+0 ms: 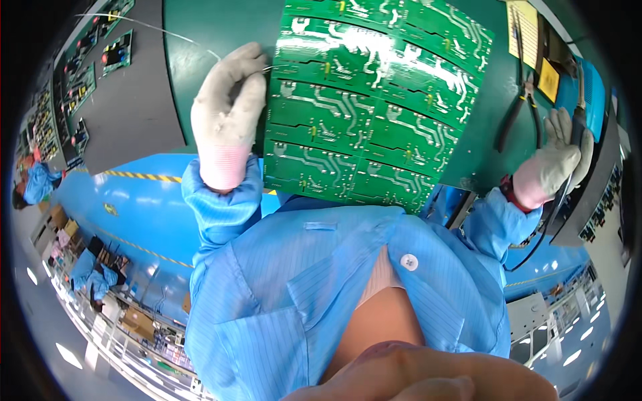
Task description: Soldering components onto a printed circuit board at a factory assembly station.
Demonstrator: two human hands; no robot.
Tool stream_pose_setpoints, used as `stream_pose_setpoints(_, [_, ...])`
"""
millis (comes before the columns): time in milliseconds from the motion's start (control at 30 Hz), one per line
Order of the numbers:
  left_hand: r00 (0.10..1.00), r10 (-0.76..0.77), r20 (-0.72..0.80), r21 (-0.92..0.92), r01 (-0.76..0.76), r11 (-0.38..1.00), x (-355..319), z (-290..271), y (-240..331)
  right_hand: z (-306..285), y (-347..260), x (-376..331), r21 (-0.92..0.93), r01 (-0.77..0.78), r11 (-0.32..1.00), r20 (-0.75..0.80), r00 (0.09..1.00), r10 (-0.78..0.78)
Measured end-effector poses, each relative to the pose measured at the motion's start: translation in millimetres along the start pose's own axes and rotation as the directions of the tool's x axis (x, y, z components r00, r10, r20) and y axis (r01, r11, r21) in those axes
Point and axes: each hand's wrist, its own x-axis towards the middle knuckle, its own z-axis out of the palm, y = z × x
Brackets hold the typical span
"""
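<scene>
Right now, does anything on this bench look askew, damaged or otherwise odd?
Only mildly. The green circuit board panel lies skewed across the green mat, its near edge overhanging the bench toward the person. The left hand holds a thin wire at its edge; the right hand grips a dark-handled tool beside pliers. No damage shows.

Left hand [228, 113] pinches solder wire [154, 28] beside green circuit panel [371, 100] (gloved).

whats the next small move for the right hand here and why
Probably bring the right hand with its dark-handled tool over to the green circuit board panel: the left hand pinches thin wire at the panel's edge, while the right is off to the side.
</scene>
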Motion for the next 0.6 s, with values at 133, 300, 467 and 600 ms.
stream_pose_setpoints(133, [0.999,0.049,-0.018,0.001,-0.049,0.999,-3.1,0.8,-1.0,26.2,-3.9,-25.4,0.199,0.009,0.980,0.167,0.985,-0.043])
stream_pose_setpoints(300, [0.997,-0.069,0.022,-0.016,0.069,0.997,-4.1,-4.6,0.4,42.5,-12.5,-43.7,0.238,-0.066,0.969,0.202,0.979,0.017])
stream_pose_setpoints(467, [0.990,-0.141,-0.026,-0.218,0.132,0.967,-6.0,-2.1,3.1,43.0,-14.1,-50.5,0.219,-0.097,0.971,0.315,0.949,0.024])
stream_pose_setpoints(600, [0.996,-0.088,-0.017,-0.293,0.079,0.953,0.0,2.3,-1.7,52.0,-15.2,-56.8,0.222,-0.094,0.970,0.257,0.966,0.035])
